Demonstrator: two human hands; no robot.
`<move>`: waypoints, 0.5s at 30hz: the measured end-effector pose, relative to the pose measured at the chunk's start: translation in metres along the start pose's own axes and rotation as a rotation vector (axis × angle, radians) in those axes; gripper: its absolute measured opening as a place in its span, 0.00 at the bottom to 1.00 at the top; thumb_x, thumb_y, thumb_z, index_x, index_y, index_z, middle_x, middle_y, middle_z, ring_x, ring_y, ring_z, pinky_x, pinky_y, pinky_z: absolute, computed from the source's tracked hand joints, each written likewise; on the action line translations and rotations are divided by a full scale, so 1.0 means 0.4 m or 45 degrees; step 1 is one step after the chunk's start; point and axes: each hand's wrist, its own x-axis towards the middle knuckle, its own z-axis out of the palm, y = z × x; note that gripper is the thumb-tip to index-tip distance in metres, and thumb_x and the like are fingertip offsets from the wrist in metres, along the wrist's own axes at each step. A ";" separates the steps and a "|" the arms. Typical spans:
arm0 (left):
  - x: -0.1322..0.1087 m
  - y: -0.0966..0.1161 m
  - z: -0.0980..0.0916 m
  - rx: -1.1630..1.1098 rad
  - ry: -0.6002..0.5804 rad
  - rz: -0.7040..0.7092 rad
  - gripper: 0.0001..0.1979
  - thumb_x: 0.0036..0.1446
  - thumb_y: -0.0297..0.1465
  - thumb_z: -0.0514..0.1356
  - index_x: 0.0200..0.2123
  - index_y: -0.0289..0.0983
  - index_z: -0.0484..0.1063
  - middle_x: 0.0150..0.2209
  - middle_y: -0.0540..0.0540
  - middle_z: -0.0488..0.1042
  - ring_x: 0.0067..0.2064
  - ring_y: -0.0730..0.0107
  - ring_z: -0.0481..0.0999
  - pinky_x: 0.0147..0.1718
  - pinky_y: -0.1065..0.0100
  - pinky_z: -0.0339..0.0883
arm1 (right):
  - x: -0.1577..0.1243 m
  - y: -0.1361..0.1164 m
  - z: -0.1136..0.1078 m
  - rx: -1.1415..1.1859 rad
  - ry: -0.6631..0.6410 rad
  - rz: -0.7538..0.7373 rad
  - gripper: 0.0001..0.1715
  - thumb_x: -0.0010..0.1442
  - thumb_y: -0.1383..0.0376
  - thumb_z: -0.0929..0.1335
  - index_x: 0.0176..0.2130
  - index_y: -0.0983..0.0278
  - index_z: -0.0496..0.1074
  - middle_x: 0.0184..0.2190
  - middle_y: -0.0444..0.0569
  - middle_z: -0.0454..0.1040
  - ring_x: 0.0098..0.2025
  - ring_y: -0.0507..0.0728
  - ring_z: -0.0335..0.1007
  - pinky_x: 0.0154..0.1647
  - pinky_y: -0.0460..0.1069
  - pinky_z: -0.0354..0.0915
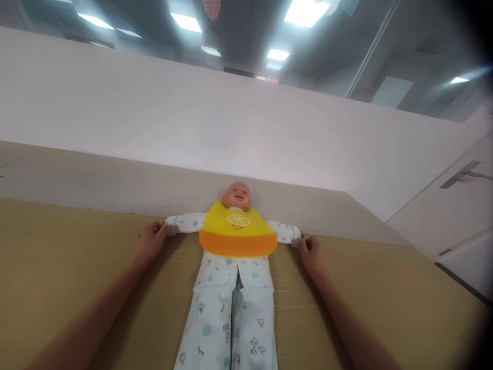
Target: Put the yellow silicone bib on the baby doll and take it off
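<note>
A baby doll [237, 196] lies on its back with its head away from me. It wears a white printed top [216, 267] and matching trousers [208, 324]. Over its chest spreads a yellow bib [219, 218] with a citrus-slice print and an orange pocket [238, 243] along the lower edge. My left hand [153, 239] pinches the cuff of the sleeve [188, 223] on the left of the view. On the other side, my right hand [310, 252] pinches the cuff of the other sleeve [284, 232]. Both sleeves are stretched out sideways.
The doll lies across a tan wooden surface [96, 246] and a paler strip [127, 180] behind it. A white wall [192, 113] rises beyond, with glass [246, 36] above it reflecting ceiling lights. At the right is a white door with a handle [462, 173].
</note>
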 end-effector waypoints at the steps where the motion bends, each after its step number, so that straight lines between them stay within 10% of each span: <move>1: -0.003 0.005 -0.004 0.017 -0.009 0.014 0.11 0.52 0.40 0.56 0.28 0.38 0.70 0.30 0.49 0.75 0.34 0.64 0.74 0.33 0.68 0.63 | -0.003 -0.005 0.000 0.023 0.017 -0.003 0.18 0.57 0.51 0.60 0.30 0.62 0.67 0.29 0.51 0.74 0.31 0.58 0.67 0.31 0.49 0.53; 8: 0.054 0.125 0.009 0.099 0.091 0.023 0.08 0.53 0.34 0.53 0.28 0.37 0.69 0.30 0.47 0.75 0.35 0.64 0.73 0.32 0.68 0.63 | 0.018 -0.116 -0.002 0.403 0.033 -0.025 0.18 0.52 0.51 0.63 0.28 0.63 0.68 0.25 0.48 0.72 0.30 0.57 0.65 0.33 0.49 0.57; 15: 0.156 0.261 0.170 0.137 -0.235 0.029 0.11 0.60 0.36 0.57 0.40 0.34 0.71 0.43 0.42 0.74 0.45 0.62 0.73 0.44 0.57 0.67 | 0.152 -0.298 0.069 0.874 -0.339 0.358 0.06 0.54 0.65 0.63 0.28 0.64 0.66 0.28 0.51 0.75 0.30 0.55 0.72 0.33 0.48 0.68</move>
